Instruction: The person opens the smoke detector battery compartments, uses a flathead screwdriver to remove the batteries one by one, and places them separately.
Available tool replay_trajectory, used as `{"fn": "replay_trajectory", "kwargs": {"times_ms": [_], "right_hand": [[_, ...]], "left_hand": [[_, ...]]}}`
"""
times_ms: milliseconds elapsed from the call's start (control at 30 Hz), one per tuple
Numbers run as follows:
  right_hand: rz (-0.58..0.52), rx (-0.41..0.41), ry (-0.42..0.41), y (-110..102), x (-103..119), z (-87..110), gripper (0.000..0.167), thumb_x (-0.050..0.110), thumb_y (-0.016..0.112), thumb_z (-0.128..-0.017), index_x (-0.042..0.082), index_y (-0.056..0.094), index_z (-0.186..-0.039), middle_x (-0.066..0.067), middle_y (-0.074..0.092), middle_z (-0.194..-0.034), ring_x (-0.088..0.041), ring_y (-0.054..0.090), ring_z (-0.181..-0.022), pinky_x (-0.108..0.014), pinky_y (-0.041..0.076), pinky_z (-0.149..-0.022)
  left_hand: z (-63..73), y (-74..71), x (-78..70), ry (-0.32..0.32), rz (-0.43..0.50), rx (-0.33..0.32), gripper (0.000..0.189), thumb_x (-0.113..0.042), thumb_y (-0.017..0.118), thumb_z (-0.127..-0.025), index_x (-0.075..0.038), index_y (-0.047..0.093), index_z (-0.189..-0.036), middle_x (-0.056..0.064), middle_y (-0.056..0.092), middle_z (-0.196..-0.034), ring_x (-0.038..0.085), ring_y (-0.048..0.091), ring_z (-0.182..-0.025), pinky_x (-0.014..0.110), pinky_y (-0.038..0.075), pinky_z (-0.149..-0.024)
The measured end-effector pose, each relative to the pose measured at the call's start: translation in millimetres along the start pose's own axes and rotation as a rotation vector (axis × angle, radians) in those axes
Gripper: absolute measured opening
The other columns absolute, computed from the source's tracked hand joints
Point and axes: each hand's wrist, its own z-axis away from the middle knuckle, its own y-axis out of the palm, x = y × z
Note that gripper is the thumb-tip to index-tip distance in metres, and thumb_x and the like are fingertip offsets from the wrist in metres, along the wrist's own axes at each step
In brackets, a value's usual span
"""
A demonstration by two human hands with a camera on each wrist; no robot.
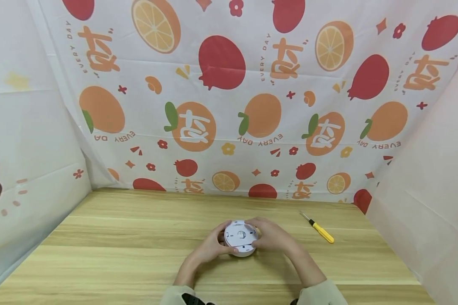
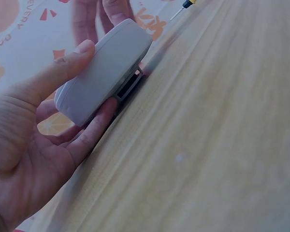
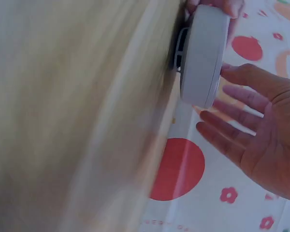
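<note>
A round white smoke detector (image 1: 240, 235) is held just above the wooden table, its labelled, slotted back plate facing up. From the side, its dark vented part (image 2: 130, 87) points down toward the wood. My left hand (image 1: 210, 245) grips it from the left, thumb on the near edge of the top, fingers around the side and underneath. On the opposite side, my right hand (image 1: 273, 237) holds the rim, its thumb (image 3: 249, 77) on the upper edge. The right fingers reach around the far side; their exact contact is partly hidden.
A yellow-handled screwdriver (image 1: 322, 232) lies on the table (image 1: 137, 245) to the right, its tip pointing away. Behind the table hangs a fruit-printed cloth (image 1: 221, 127). Pale cloth walls (image 1: 423, 190) stand at both sides.
</note>
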Motion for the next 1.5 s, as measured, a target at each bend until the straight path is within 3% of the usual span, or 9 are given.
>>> {"fn": "replay_trajectory", "kwargs": {"times_ms": [333,733,1500], "right_hand": [[0.222,0.148,-0.08,-11,7,-15.9,0.055,0.018,0.076,-0.075,0.004,0.056,-0.124,-0.006,0.054,-0.12,-0.019,0.05,-0.108,-0.032,0.044,-0.091],[0.376,0.194,-0.155,-14,11,-22.7,0.058,0.026,0.078,-0.072,0.003,0.057,-0.121,-0.004,0.052,-0.112,-0.011,0.049,-0.097,-0.023,0.046,-0.082],[0.331,0.155,-0.175,-13,5,-21.3,0.061,0.028,0.079,-0.069,0.003,0.054,-0.118,-0.001,0.047,-0.109,-0.01,0.043,-0.094,-0.02,0.045,-0.08]], "left_hand": [[0.3,-0.9,1.2,-0.023,0.038,-0.006,0.087,-0.006,0.077,-0.072,0.008,0.024,-0.14,0.023,0.043,-0.127,0.03,0.048,-0.106,0.036,0.042,-0.089],[0.7,0.1,-2.8,-0.034,0.033,-0.002,0.087,-0.008,0.077,-0.074,0.006,0.023,-0.141,0.021,0.043,-0.127,0.029,0.048,-0.106,0.038,0.042,-0.089],[-0.9,0.5,-2.6,-0.017,0.019,-0.008,0.086,-0.007,0.077,-0.073,0.008,0.025,-0.139,0.021,0.045,-0.124,0.028,0.048,-0.104,0.039,0.042,-0.089]]}}
